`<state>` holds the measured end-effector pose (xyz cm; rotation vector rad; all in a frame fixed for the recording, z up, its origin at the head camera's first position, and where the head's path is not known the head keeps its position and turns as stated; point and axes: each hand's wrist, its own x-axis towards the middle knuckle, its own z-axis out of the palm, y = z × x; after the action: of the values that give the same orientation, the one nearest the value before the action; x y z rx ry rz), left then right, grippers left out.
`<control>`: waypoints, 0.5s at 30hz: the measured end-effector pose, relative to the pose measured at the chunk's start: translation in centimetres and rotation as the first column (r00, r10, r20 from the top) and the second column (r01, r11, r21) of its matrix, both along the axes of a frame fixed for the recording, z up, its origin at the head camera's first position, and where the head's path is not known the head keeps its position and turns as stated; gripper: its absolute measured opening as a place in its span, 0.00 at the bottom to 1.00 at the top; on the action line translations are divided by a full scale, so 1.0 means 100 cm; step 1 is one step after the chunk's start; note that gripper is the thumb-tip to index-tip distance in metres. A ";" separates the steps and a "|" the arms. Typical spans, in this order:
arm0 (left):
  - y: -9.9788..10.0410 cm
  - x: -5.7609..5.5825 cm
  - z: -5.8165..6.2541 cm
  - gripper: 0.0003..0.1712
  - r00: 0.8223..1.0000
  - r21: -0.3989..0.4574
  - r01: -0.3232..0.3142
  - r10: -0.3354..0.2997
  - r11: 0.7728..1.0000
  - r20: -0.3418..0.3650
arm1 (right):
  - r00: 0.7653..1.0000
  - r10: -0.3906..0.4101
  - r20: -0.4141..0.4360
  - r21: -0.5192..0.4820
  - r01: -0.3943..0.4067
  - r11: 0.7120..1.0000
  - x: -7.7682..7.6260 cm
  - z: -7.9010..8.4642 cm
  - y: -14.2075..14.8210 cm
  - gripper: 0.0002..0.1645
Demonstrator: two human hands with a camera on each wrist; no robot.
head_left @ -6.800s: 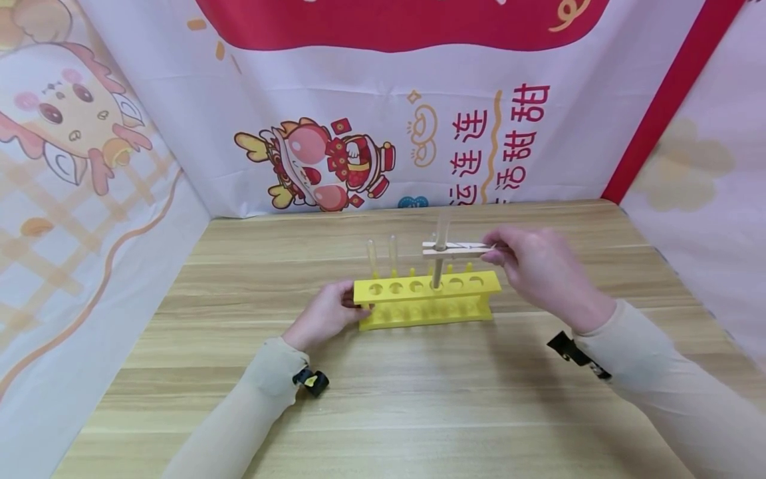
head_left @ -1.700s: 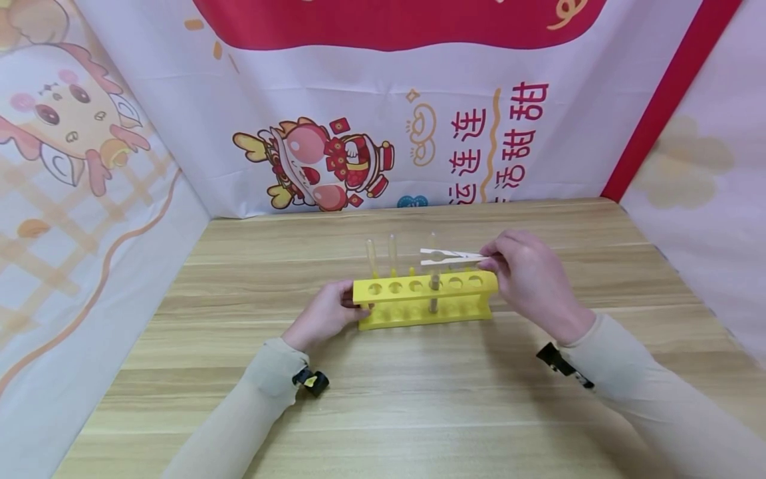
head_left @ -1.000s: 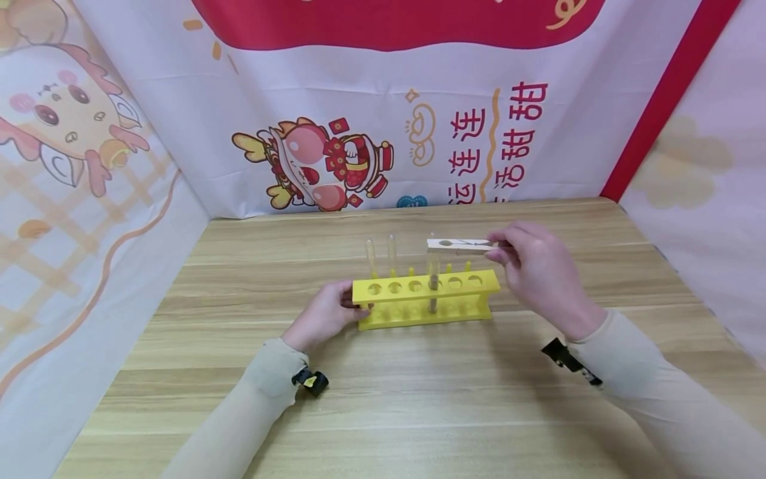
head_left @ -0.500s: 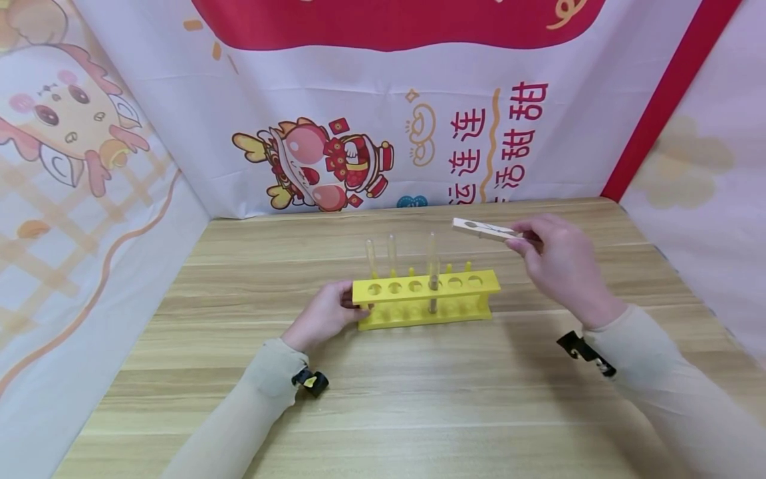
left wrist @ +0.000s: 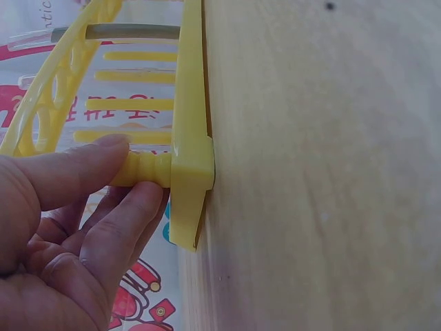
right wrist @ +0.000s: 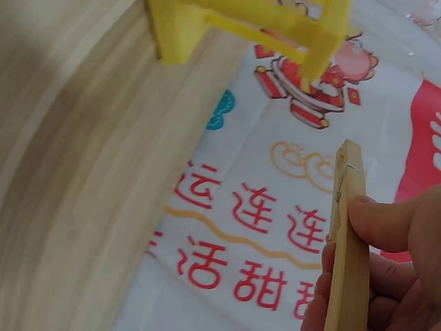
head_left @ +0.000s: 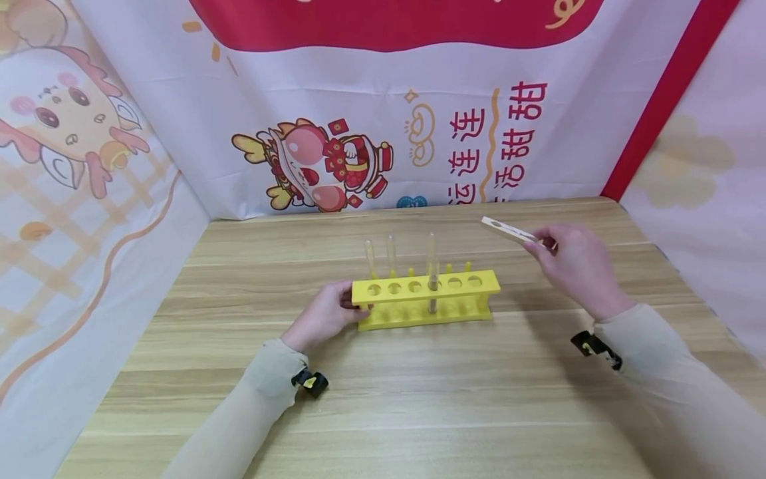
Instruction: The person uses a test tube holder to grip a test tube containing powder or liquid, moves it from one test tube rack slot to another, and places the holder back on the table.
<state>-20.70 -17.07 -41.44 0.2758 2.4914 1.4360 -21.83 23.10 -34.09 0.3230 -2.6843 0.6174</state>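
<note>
A yellow test tube rack [head_left: 389, 324] stands on the table. My left hand [head_left: 320, 313] pinches its left end post [left wrist: 141, 169] between thumb and fingers, as the left wrist view shows. One test tube [head_left: 433, 286] with greyish contents sits upright in a hole right of the rack's middle. Behind and to the right of the rack, my right hand [head_left: 577, 266] holds a wooden test tube clamp [head_left: 509, 229] raised above the table. Nothing is between the clamp's tips; its spring [right wrist: 351, 167] shows in the right wrist view.
Clear tubes [head_left: 391, 253] stand upside down on pegs at the rack's back, with bare pegs [head_left: 468, 267] beside them. The wood-grain table [head_left: 383, 399] ends at a printed cloth backdrop [head_left: 359, 80]; more cloth hangs at both sides.
The test tube was in the clamp earlier and now stands lowered in the rack. My right hand has drawn the clamp off it, up and right. The left hand stays put.
</note>
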 end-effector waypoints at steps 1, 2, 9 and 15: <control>0.000 0.000 0.000 0.21 1.000 0.001 0.000 0.000 1.000 -0.001 | 1.000 -0.002 0.015 0.000 0.002 1.000 -0.002 -0.003 0.003 0.13; 0.000 0.000 0.000 0.21 1.000 0.002 0.000 0.000 1.000 -0.002 | 1.000 -0.003 0.024 0.000 0.003 1.000 -0.004 -0.005 0.006 0.14; 0.000 0.000 0.000 0.22 1.000 -0.006 -0.001 0.001 1.000 -0.004 | 0.999 -0.017 0.033 0.009 0.016 1.000 -0.018 -0.026 0.026 0.14; 0.001 0.000 0.000 0.20 1.000 -0.003 0.009 -0.009 1.000 -0.014 | 0.989 -0.063 0.133 0.010 0.062 0.998 -0.027 -0.040 0.036 0.15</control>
<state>-20.73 -16.99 -41.41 0.2971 2.4998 1.4320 -24.55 26.66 -38.09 0.2048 -2.8116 0.6328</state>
